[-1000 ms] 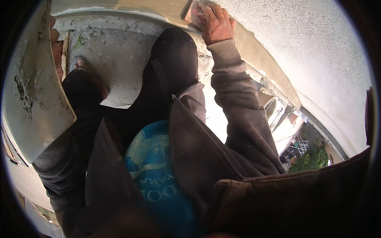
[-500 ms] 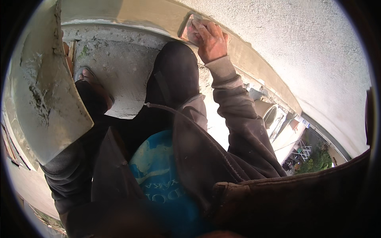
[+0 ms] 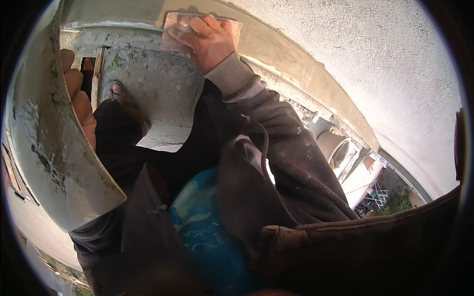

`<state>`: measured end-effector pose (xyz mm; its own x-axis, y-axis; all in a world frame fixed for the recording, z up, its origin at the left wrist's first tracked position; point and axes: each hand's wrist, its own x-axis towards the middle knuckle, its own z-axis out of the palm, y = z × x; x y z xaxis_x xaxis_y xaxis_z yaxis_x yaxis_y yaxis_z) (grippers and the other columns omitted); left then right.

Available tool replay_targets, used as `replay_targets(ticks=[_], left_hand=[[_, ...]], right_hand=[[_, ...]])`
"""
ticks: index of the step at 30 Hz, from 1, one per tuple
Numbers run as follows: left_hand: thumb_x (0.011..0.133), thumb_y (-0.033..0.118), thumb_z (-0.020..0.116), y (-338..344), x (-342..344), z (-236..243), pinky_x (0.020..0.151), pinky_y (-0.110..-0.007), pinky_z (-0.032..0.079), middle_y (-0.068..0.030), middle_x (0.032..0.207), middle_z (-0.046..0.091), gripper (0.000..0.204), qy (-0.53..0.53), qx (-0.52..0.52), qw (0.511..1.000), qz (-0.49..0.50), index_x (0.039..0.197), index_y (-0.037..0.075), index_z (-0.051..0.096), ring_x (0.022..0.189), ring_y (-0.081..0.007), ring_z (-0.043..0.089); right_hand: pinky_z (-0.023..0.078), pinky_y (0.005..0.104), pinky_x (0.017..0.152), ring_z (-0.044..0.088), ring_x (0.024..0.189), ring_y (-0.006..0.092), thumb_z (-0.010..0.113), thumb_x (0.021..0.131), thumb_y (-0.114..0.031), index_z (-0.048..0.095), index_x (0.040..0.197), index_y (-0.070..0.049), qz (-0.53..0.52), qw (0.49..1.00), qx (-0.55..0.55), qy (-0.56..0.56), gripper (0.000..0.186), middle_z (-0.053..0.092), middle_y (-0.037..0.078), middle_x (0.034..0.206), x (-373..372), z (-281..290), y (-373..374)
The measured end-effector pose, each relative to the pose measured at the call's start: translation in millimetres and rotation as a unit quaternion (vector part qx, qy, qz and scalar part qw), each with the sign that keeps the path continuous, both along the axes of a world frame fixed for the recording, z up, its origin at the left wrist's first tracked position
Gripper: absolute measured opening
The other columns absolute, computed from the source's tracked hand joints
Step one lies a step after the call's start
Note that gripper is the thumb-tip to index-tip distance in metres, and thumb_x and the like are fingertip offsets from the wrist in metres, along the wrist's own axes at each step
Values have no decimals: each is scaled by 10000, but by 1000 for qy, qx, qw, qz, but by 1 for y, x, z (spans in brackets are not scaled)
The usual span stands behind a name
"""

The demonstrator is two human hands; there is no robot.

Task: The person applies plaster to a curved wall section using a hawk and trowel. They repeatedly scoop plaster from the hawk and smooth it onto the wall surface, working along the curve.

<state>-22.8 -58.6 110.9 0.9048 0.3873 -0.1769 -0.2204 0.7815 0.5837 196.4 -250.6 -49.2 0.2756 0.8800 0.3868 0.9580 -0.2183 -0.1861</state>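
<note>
At the top of the head view, my right hand (image 3: pixel 213 43) is closed on a flat rectangular plastering float (image 3: pixel 173 39), pale pinkish and smeared. The float lies against a smooth, damp-looking strip of plaster (image 3: pixel 281 47) along the bottom of the wall. On the left, a large plate (image 3: pixel 74 167), probably a plasterer's hawk, stands tilted with grey mortar smears on its face. My left hand (image 3: pixel 81 98) is curled behind its inner edge; the fingers show, but the palm and any handle are hidden by the plate.
A rough white wall (image 3: pixel 375 64) rises at the right. Below the strip runs a rough concrete ledge (image 3: pixel 153 79), where my sandalled foot (image 3: pixel 117 91) stands. A wooden strip (image 3: pixel 98 74) lies beside it. A bucket-like container (image 3: pixel 333 148) stands at the right, with greenery (image 3: pixel 397 203) far below.
My right hand has slid left along the plaster strip with the float, which now shows broader. The plate has shifted and more of my left fingers shows behind it.
</note>
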Motion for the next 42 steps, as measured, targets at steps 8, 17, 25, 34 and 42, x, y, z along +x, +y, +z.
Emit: replay_targets(ticks=[8, 17, 25, 34, 42], left_hand=[[1004, 74, 616, 10, -8, -3, 590, -216, 495, -69, 998, 527, 237, -13, -11, 1000, 16, 1211, -5, 531, 801, -86, 558], [1019, 105, 609, -3, 9, -1, 663, -221, 530, -73, 1074, 553, 331, 15, 26, 1000, 2, 1302, -12, 484, 858, -107, 585], [1010, 84, 604, 9, 21, -6, 623, -215, 507, -70, 1041, 535, 343, 45, 14, 999, -3, 1311, -17, 475, 823, -101, 561], [1001, 60, 598, 10, 20, -12, 578, -209, 480, -68, 1005, 515, 357, 29, -18, 999, -21, 1322, -23, 466, 785, -95, 534], [993, 39, 593, 11, 1, -13, 538, -203, 456, -65, 972, 497, 371, 36, -21, 999, 15, 1331, -29, 458, 750, -89, 510]], right_hand=[[505, 412, 878, 650, 1065, 226, 738, 836, -110, 785, 1131, -269, -126, 990, -58, -3, 338, 724, 1, 1196, 67, 16, -112], [431, 398, 894, 608, 1088, 171, 764, 772, -150, 760, 1140, -383, -98, 995, -3, -18, 436, 693, -138, 1263, -14, -11, 57], [459, 525, 913, 587, 1120, 149, 783, 824, -331, 703, 1181, -486, -193, 979, -60, -9, 397, 644, -178, 1296, 66, -5, -123], [581, 387, 837, 685, 1037, 266, 756, 815, -67, 763, 1063, -224, -260, 964, -50, 6, 294, 712, 52, 1114, 91, 22, -307], [569, 412, 797, 665, 978, 308, 690, 895, -186, 810, 1079, -320, -335, 941, -57, 7, 257, 679, 102, 1063, 60, 20, -199]])
